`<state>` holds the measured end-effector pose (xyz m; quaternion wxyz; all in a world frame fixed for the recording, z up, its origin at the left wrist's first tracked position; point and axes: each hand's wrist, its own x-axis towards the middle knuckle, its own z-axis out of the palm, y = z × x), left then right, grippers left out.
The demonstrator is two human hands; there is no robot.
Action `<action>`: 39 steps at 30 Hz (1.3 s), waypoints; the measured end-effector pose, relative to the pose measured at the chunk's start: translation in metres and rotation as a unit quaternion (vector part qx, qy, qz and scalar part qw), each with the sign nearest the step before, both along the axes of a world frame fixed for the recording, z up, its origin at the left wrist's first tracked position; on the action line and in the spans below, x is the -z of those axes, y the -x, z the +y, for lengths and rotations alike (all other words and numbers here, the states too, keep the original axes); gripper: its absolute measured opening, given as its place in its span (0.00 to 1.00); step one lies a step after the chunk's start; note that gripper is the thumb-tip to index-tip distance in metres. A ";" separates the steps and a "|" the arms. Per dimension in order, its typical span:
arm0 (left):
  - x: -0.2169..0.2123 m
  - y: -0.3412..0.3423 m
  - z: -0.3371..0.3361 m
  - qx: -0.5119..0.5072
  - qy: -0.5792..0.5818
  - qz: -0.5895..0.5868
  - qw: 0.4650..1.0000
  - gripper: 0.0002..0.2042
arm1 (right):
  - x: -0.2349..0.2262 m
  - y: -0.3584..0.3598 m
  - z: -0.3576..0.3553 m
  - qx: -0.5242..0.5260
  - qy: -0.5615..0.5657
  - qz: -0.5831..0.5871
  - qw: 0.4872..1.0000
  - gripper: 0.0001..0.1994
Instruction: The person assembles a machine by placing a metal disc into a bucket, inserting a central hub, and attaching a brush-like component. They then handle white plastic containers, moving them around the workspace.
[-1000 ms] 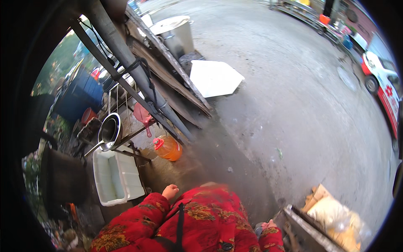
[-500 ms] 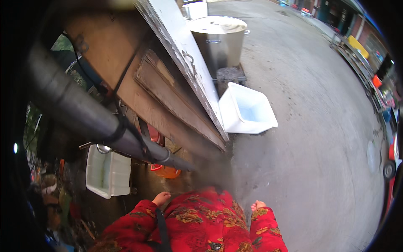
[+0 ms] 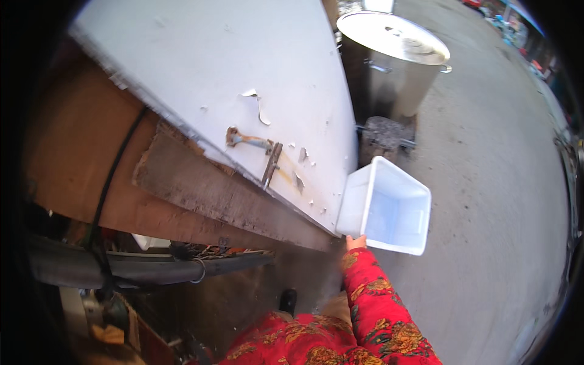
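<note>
One hand point(image 3: 355, 242) reaches out from a red flowered sleeve point(image 3: 377, 298) and meets the near rim of a white plastic tub point(image 3: 389, 210). From the way the arm comes in, it looks like the right hand, but that is hard to be sure of. Only a bit of the hand shows, so I cannot tell if the fingers are closed on the rim or just touching it. The other hand is not in the picture. The tub sits tipped, with its open side facing up and toward us, at the low edge of a big white board point(image 3: 243, 91) that leans to the left. Farther off stands a tall shiny metal pot point(image 3: 395, 61) on the gray ground point(image 3: 499, 182). I think the step is taking hold of the tub, and the next move needs a firm grip on its rim.
</note>
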<state>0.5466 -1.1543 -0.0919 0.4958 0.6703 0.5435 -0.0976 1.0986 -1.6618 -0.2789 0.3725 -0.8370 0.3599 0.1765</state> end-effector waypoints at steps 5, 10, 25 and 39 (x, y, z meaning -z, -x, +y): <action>-0.011 0.049 -0.162 -0.046 0.028 0.148 0.987 0.05 | 0.044 -0.052 -0.012 -0.051 0.070 0.036 0.996 0.41; 0.001 0.094 -0.275 -0.082 0.023 0.123 0.989 0.06 | 0.104 -0.055 -0.050 -0.134 -0.040 -0.004 0.990 0.27; 0.090 0.206 -0.543 -0.274 0.074 -0.024 0.959 0.13 | -0.044 -0.015 -0.309 -0.034 -0.245 -0.019 0.969 0.27; 0.175 0.445 -0.834 -0.510 0.059 0.258 0.818 0.10 | -0.092 0.279 -0.138 -0.347 -0.315 0.201 0.860 0.26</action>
